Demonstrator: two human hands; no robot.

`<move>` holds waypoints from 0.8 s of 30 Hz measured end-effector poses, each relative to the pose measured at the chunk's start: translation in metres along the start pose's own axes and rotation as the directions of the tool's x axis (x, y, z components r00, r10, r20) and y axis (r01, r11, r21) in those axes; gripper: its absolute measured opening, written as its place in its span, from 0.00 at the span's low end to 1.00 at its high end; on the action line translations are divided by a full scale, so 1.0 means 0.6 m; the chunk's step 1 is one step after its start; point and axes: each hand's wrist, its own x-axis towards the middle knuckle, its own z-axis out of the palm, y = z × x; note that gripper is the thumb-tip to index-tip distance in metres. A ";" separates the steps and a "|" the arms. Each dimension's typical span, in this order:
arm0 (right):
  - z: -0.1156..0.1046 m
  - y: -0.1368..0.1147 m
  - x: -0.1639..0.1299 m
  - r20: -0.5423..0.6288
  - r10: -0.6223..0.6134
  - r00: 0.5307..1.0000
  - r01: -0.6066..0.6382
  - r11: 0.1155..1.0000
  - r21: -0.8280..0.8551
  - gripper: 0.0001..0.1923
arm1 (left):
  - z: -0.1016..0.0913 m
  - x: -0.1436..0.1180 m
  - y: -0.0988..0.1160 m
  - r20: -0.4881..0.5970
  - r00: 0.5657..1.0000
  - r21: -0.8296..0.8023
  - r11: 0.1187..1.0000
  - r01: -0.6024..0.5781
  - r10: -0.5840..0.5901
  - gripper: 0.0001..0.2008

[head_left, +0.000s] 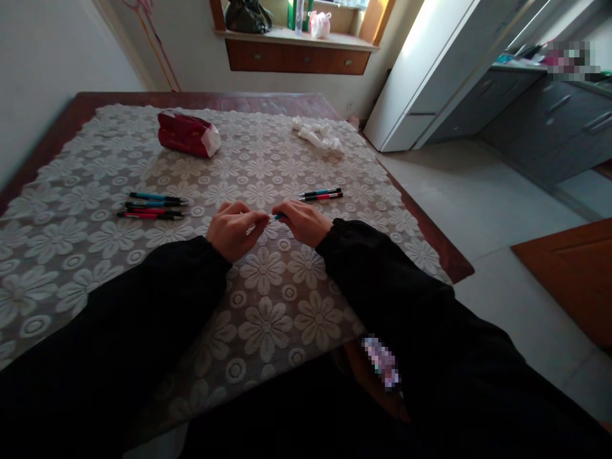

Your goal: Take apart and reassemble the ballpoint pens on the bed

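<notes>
Hands [234,228] [304,222] together on teal pen [278,217]

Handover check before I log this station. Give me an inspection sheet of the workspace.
Surface: wooden table under a floral lace cloth.
Job's things: a blue pen held between both hands; three pens at left, two pens at right.
Clutter: red tissue pack, crumpled white tissue.
Grippers: left hand and right hand closed on the pen.
Cables: nothing seen.
Surroundings: window shelf, grey cabinets.
</notes>
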 end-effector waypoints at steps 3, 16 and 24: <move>-0.001 -0.002 0.000 0.019 0.002 1.000 -0.002 1.000 -0.002 0.08 | 0.001 -0.001 0.000 -0.012 1.000 0.004 1.000 0.013 -0.013 0.13; -0.004 0.001 0.003 0.023 0.045 0.999 -0.046 0.999 0.002 0.07 | 0.002 0.002 -0.007 0.007 0.999 -0.056 0.997 0.053 -0.053 0.10; 0.000 -0.006 0.002 0.061 0.013 0.998 -0.010 0.999 -0.048 0.07 | -0.001 0.002 0.001 0.032 0.999 -0.022 1.000 0.019 -0.018 0.13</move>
